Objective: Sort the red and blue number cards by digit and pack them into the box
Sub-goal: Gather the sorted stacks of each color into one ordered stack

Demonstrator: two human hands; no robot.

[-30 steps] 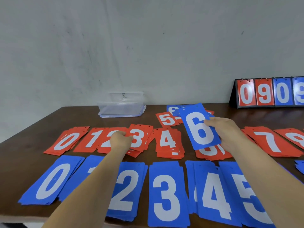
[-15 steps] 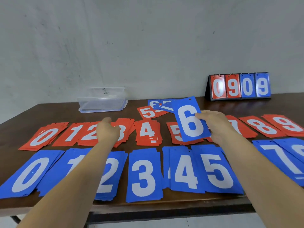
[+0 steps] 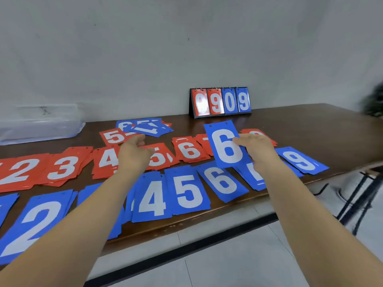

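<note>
My right hand (image 3: 257, 150) pinches a blue 6 card (image 3: 224, 145) by its right edge, holding it above the table over the blue 6 pile (image 3: 222, 183). My left hand (image 3: 133, 151) hovers with loosely extended fingers over the red 5 pile (image 3: 160, 160), holding nothing, its fingertips reaching toward a small unsorted heap of blue and red cards (image 3: 146, 127) at the back. Red piles 2 to 6 form the back row, blue piles 2 to 9 the front row. The clear plastic box (image 3: 39, 123) stands at the back left.
A black flip scoreboard (image 3: 220, 102) reading 0909 stands against the wall at the back. The dark wooden table's (image 3: 300, 129) front edge runs diagonally; beyond its right end are metal legs (image 3: 360, 189) and tiled floor. A blue 9 pile (image 3: 302, 160) lies near the right edge.
The view has swung right. My right hand carried the blue 6 card to the right, over the blue 6 pile. My left hand left the red 3 pile and moved right toward the unsorted heap.
</note>
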